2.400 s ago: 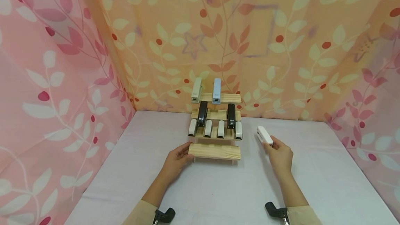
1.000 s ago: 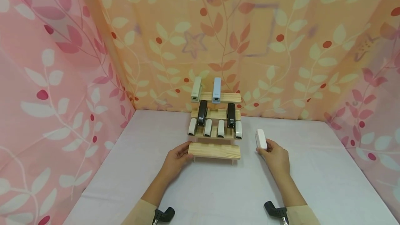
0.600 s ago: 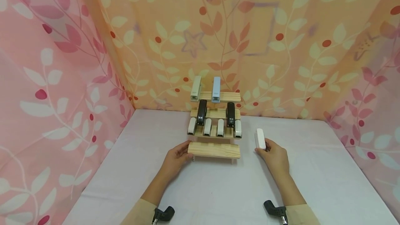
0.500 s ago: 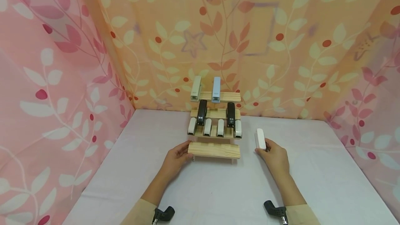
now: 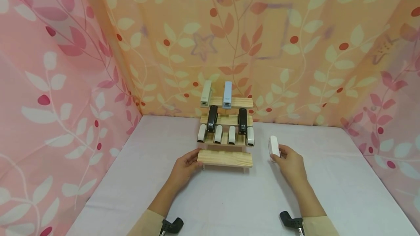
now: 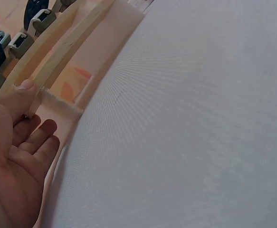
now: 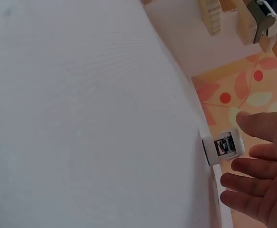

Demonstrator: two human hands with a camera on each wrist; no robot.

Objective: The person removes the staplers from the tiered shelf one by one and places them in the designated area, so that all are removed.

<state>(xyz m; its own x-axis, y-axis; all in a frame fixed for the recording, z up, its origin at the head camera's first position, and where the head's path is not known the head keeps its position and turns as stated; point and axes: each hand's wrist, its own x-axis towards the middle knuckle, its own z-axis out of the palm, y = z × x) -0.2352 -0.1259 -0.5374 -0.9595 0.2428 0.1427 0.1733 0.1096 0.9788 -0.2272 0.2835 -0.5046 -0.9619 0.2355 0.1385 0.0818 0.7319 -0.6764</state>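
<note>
**Lone white stapler [image 5: 273,145] stands on the table [image 5: 223,199] beside a loosened right hand [image 5: 293,165]**

An orange floral backdrop [image 5: 183,10] rises behind the table's back edge, with pink floral cloth [image 5: 32,83] along its sides. The tiered wooden rack [image 5: 226,158] stands near that back edge, a little left of its middle. The left hand [image 5: 183,167] pinches the left end of the rack's front tier, thumb on top. The right hand lies right of the rack, fingers fairly straight and spread about the lone stapler; whether a fingertip touches it is hard to tell.

On the rack, the top tier carries a green stapler [image 5: 206,93] and a blue stapler [image 5: 227,95], the next two black staplers [image 5: 212,118], the one below four small white staplers [image 5: 218,134].

The lone stapler has turned from a slant to point nearly at the back edge, and the right hand's pinch has eased. It seems to be resting on the table, off the rack, rather than carried.
</note>
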